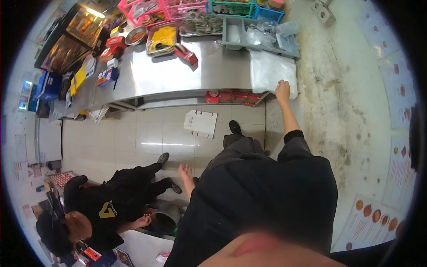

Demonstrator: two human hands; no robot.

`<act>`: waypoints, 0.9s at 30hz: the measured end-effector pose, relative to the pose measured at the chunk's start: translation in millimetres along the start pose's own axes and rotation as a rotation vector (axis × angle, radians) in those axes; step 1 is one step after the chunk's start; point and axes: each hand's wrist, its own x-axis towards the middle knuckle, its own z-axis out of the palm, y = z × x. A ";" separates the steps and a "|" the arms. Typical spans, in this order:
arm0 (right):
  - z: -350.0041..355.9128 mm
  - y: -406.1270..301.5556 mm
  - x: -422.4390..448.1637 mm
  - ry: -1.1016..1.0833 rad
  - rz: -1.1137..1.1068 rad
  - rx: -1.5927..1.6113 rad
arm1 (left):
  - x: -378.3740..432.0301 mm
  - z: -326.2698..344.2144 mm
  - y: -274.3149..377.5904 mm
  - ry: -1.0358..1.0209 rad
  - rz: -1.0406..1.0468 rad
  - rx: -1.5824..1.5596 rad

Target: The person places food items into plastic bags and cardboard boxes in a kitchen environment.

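My right hand (283,89) reaches to the right end of the steel table, its fingers curled over the near edge of a stack of clear plastic bags (272,71). Whether the fingers pinch a bag cannot be made out. My left hand (185,173) hangs low at my side above the tiled floor, with nothing in it. Behind the bags stands a grey divided bin (230,36) holding plastic packaging. A red tape dispenser (186,55) lies farther left on the steel table (220,70), near a tray of yellow food (162,38).
A co-worker in black (126,190) stands at the left, one hand near a dark pot (165,218). Flattened white cardboard (200,124) lies on the floor. Red boxes (233,97) fill a shelf under the table. A stained wall (327,110) runs along my right.
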 end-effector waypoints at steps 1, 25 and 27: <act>2.5 31.5 7.8 0.039 0.040 -0.049 | -6.2 40.1 11.6 -0.192 0.088 0.198; 86.2 110.5 130.3 -0.576 -0.331 -0.037 | -56.7 397.5 -16.6 -0.452 0.024 0.605; 76.8 111.2 153.8 -0.624 -0.322 0.076 | -57.1 398.8 -14.6 -0.423 0.023 0.582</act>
